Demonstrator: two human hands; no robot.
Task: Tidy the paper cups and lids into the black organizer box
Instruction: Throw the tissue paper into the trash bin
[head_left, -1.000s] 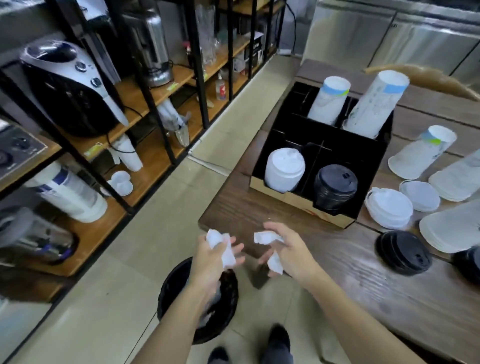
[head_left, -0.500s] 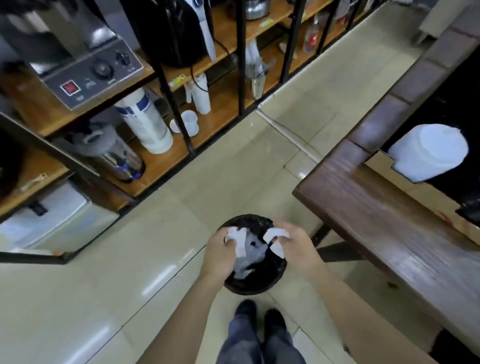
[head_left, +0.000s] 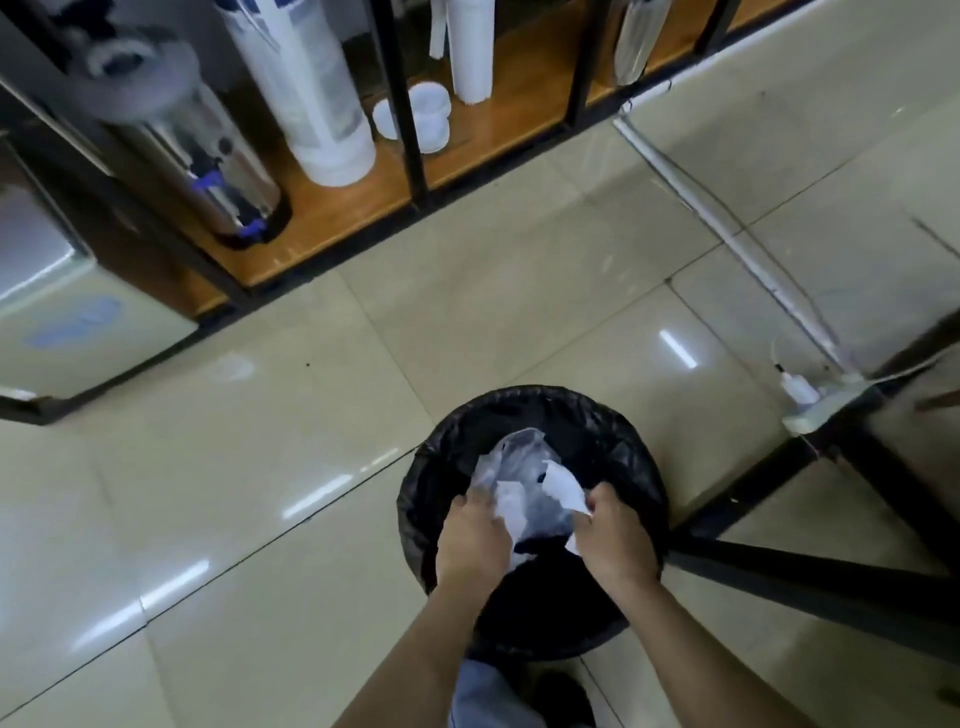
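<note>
Both hands are closed on torn white paper over the bin (head_left: 530, 415); left hand (head_left: 470, 540) pinches one scrap (head_left: 509, 501), right hand (head_left: 615, 540) another (head_left: 563, 486); clear plastic (head_left: 519, 457) lies inside the black liner; no cups, lids or organizer box show here; a blue label (head_left: 72, 322) far left is too blurred to read; open tile floor (head_left: 260, 493) lies left; black table legs (head_left: 831, 577) crowd the right.

Both hands over black-lined bin (head_left: 530, 415) on tiled floor (head_left: 260, 519). Left hand (head_left: 470, 540) gripping white paper scrap (head_left: 509, 501), right hand (head_left: 615, 540) gripping another white scrap (head_left: 563, 486). Clear plastic (head_left: 514, 457) inside bin. Wooden shelf (head_left: 332, 208) behind, with cup stack (head_left: 311, 88), metal urn (head_left: 208, 171).
</note>
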